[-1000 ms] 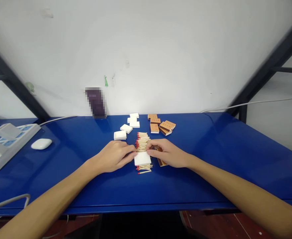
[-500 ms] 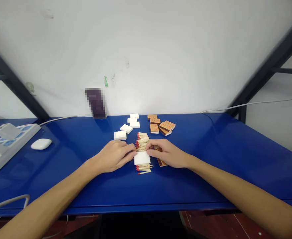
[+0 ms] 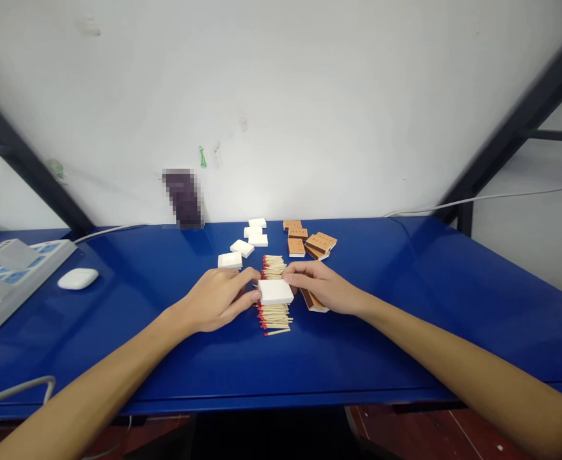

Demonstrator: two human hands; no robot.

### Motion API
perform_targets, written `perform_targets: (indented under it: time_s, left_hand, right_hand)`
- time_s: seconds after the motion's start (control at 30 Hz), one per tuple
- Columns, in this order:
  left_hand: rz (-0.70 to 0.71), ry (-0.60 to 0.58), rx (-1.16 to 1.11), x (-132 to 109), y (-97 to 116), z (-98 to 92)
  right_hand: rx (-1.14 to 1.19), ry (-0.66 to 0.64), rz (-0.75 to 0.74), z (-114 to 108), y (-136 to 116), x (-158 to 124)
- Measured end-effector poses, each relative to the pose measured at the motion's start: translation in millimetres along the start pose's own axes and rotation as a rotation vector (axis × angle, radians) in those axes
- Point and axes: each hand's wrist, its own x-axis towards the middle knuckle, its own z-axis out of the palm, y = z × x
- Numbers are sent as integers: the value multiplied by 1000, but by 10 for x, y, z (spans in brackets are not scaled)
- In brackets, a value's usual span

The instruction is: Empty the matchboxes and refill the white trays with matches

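With fingers of my left hand [image 3: 226,297] and right hand [image 3: 326,285] gripping its left and right ends, I've shifted the white box [image 3: 275,292] farther across the matches [image 3: 275,317], uncovering more near ones.

Looks like a desk in a home or dormitory: blue tabletop [image 3: 338,364] at 6 o'clock, power strip [image 3: 50,255] at 9, metal frame [image 3: 515,128] at 2.

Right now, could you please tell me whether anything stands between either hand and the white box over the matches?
Nothing visible does: the left hand meets the white box at its left end and the right hand at its right end. The matches show on its near and far sides.
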Motion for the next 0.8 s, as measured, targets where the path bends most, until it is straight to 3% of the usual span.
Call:
perform_targets:
  time_s: [0.1, 0.23, 0.4, 0.57, 0.63, 0.7, 0.8]
  left_hand:
    - [-7, 25, -40, -1, 0, -13]
    - [0, 86, -72, -5, 14, 12]
    - [161, 246, -40, -9, 37, 13]
    - [159, 407, 49, -58, -136, -74]
    - [142, 385, 89, -107, -247, -76]
    - [131, 323, 171, -176, -338, -52]
    - [107, 150, 162, -316, -392, -17]
  right_hand:
    - [48, 55, 17, 9, 12, 15]
    - [104, 137, -83, 100, -3, -15]
    - [26, 118, -149, 181, -63, -79]
    - [-54, 356, -90, 47, -34, -23]
    - [-76, 409, -56, -30, 19, 21]
    - [-81, 374, -39, -92, 78, 59]
    - [-145, 319, -71, -145, 140, 97]
